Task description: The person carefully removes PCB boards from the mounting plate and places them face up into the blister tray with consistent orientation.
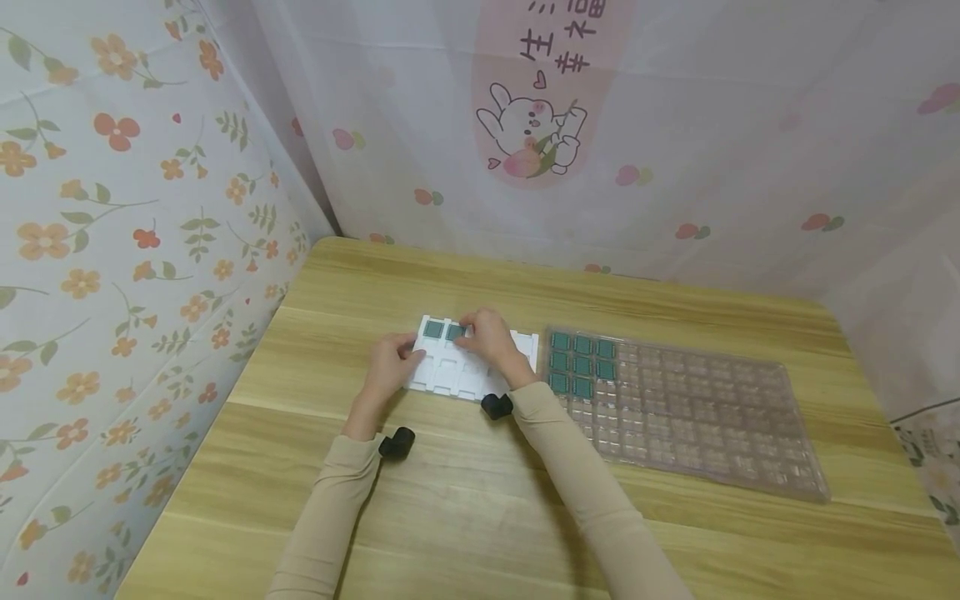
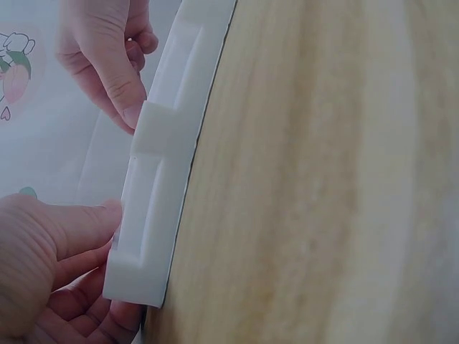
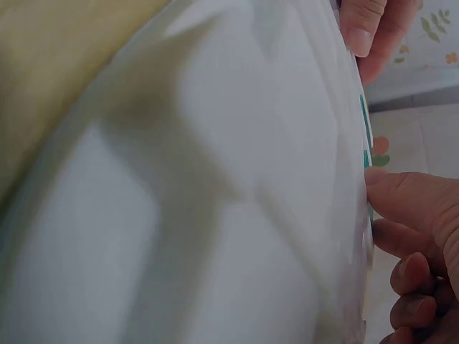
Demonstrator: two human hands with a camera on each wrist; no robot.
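A white tray (image 1: 422, 377) with shallow square compartments lies on the wooden table. My left hand (image 1: 392, 362) grips its left end, thumb on the rim and fingers curled beside it, as the left wrist view shows. One green square piece (image 1: 432, 329) sits in the far-left compartment. Just right of it, my right hand (image 1: 491, 340) pinches a second green square piece (image 1: 454, 332) at the neighbouring compartment; whether that piece lies fully flat cannot be told. In the right wrist view, the thumb (image 3: 401, 192) touches a thin green edge. My right hand and forearm hide part of the tray.
Right of the white tray lies a large clear plastic blister tray (image 1: 705, 400), with several green squares (image 1: 582, 365) in its left end. A black wrist camera (image 1: 397, 443) sits at the left cuff, another (image 1: 496, 407) at the right. Printed curtains (image 1: 420, 125) hang behind the table.
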